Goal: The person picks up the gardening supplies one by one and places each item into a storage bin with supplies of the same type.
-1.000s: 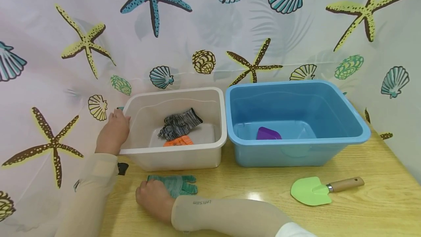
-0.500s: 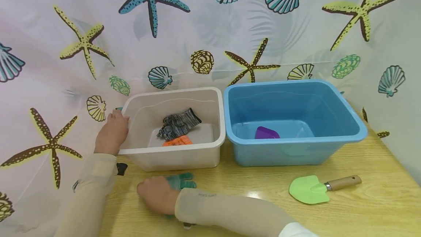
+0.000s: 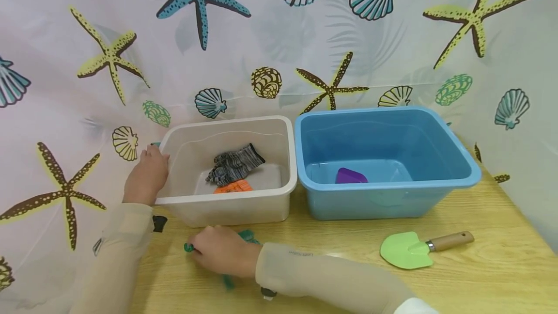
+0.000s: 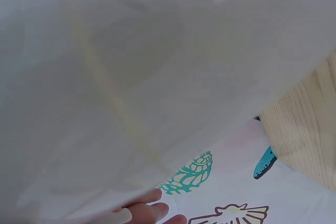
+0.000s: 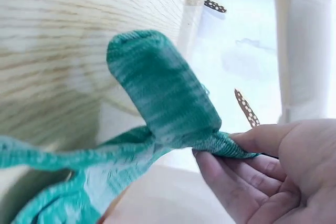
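My right hand (image 3: 226, 252) pinches a green knit glove (image 5: 165, 90) between thumb and fingers, low over the table in front of the beige basin. Most of that glove is hidden behind the hand in the head view; in the right wrist view it hangs loosely from the fingertips. At the left end of the beige basin (image 3: 226, 201), my left hand (image 3: 146, 176) holds the rim. Only a few left fingertips (image 4: 149, 211) show in the left wrist view, beside the basin's pale wall. Inside the basin lie a grey-black knit glove (image 3: 235, 164) and something flat and orange (image 3: 234, 187).
To the right stands a blue basin (image 3: 388, 187) with a purple piece (image 3: 350, 176) in it, close beside the beige one. A lime-green trowel (image 3: 407, 250) with a wooden handle lies on the wooden table (image 3: 331, 290). A patterned curtain (image 3: 287, 28) hangs behind.
The green glove lay flat under my right hand; now part of it is lifted in that hand's pinch, and the hand has moved right and slightly up. My left hand stays at the basin.
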The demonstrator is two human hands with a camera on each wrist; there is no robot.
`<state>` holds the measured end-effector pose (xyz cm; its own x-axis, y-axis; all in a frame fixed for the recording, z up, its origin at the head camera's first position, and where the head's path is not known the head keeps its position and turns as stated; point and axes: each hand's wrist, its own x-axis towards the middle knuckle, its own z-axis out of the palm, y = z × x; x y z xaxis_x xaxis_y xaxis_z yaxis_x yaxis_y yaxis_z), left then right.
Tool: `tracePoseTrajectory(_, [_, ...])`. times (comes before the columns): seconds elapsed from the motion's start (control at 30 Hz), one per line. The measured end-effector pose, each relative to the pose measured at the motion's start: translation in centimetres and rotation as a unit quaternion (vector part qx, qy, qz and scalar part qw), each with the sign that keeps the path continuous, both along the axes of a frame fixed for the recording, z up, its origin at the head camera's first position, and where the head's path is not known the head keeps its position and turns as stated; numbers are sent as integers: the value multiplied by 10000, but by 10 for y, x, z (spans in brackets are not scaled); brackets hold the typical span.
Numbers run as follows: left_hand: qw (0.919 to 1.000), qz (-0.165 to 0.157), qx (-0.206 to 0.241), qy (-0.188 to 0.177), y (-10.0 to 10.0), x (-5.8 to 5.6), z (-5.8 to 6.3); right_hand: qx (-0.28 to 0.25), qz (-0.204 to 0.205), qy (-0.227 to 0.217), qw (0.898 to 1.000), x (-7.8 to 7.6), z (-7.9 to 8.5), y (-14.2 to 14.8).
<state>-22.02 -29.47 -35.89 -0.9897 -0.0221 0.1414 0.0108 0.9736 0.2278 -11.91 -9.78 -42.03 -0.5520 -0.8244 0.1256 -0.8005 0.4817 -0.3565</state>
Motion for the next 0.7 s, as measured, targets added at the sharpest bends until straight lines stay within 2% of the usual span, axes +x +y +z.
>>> tracePoseTrajectory(0.07, [10000,-9,-3,47,0,0,0,-251,30,-70,9997,-1,4,8])
tracePoseTrajectory(0.17, [10000,-19,23,76,0,0,-1,-533,59,-440,9976,-2,10,20])
tracePoseTrajectory(0.3, [10000,-4,35,22,0,-2,-1,-938,200,-939,9910,-2,15,34])
tracePoseTrajectory(0.43, [10000,41,16,-39,0,-3,0,-1288,402,-1134,9843,-2,20,48])
tracePoseTrajectory(0.7, [9999,-4,-67,103,1,-1,0,-1437,163,-1592,9766,-4,30,73])
